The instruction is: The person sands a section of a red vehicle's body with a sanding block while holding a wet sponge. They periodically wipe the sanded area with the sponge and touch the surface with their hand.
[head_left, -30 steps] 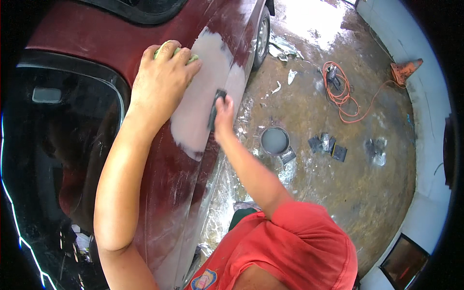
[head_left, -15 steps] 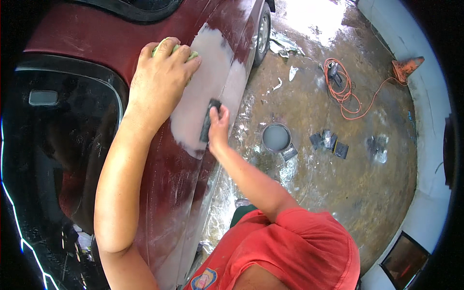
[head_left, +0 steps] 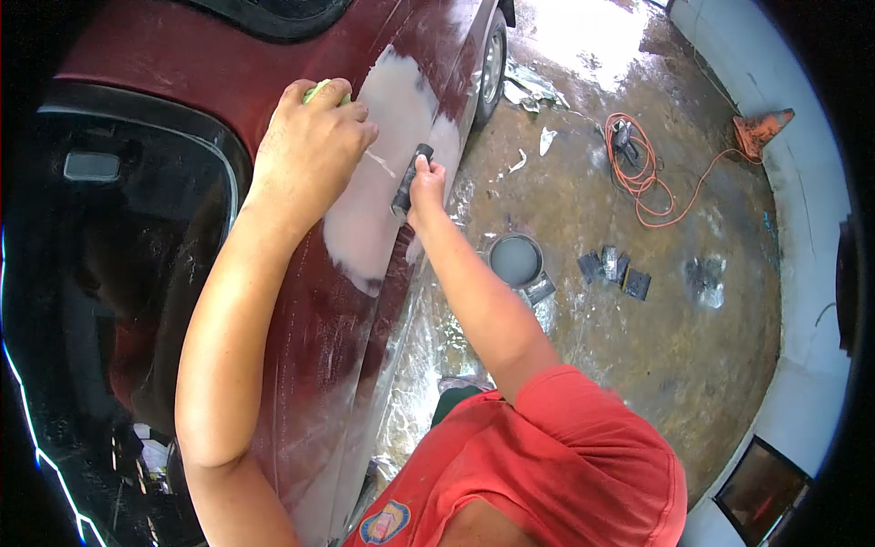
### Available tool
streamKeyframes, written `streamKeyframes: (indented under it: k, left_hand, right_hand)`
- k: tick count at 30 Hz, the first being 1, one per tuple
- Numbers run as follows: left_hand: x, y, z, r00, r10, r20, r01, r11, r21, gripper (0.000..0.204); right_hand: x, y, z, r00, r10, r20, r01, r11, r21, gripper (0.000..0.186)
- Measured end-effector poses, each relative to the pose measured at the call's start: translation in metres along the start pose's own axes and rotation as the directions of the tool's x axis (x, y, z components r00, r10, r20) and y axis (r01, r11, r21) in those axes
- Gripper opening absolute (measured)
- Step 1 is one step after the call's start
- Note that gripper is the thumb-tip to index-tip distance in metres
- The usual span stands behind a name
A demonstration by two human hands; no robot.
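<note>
Beside me stands a dark red car [head_left: 301, 319] with a pale grey patch of filler [head_left: 365, 214] on its side. My left hand [head_left: 314, 141] is closed around a yellow-green sponge [head_left: 319, 90] above the patch's left edge, and a thin trickle of water runs from beneath it across the filler. In my right hand [head_left: 427, 191] is a black sanding block [head_left: 404, 196], gripped lengthwise and resting against the patch's right part. What covers the block's underside is hidden.
A round bucket of grey water [head_left: 516, 261] stands on the wet floor, with a dark block [head_left: 540, 288] beside it. Farther right lie several dark sanding pads [head_left: 615, 267], a coiled orange hose [head_left: 633, 164] and an orange cone [head_left: 764, 132] by the wall. Torn paper [head_left: 531, 88] lies near the wheel.
My right hand has slid the block up and to the right across the filler. A trickle of water now shows below my left hand, which has barely shifted.
</note>
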State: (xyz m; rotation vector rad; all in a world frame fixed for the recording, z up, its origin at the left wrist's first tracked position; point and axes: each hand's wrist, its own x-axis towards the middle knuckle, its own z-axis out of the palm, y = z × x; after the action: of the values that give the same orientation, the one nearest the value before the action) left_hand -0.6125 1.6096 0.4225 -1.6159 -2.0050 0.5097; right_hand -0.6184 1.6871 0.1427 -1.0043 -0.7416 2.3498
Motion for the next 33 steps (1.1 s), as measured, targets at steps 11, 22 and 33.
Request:
streamKeyframes:
  k: [11, 22, 33]
  left_hand:
    - [0.007, 0.002, -0.002, 1.000, 0.016, -0.014, -0.016, 1.000, 0.020, 0.013]
    - [-0.002, 0.000, 0.006, 1.000, -0.006, -0.012, 0.006, 0.999, 0.035, 0.014]
    - [0.005, 0.001, 0.005, 0.997, -0.001, -0.078, 0.001, 1.000, -0.007, 0.012]
  right_hand:
    - [0.012, 0.004, -0.003, 0.998, -0.050, -0.044, 0.046, 0.995, -0.085, 0.044]
    - [-0.012, 0.014, -0.002, 0.999, -0.047, -0.020, 0.046, 0.995, -0.085, 0.038]
    - [0.007, 0.027, -0.010, 0.991, -0.131, -0.020, 0.128, 0.987, -0.102, 0.046]
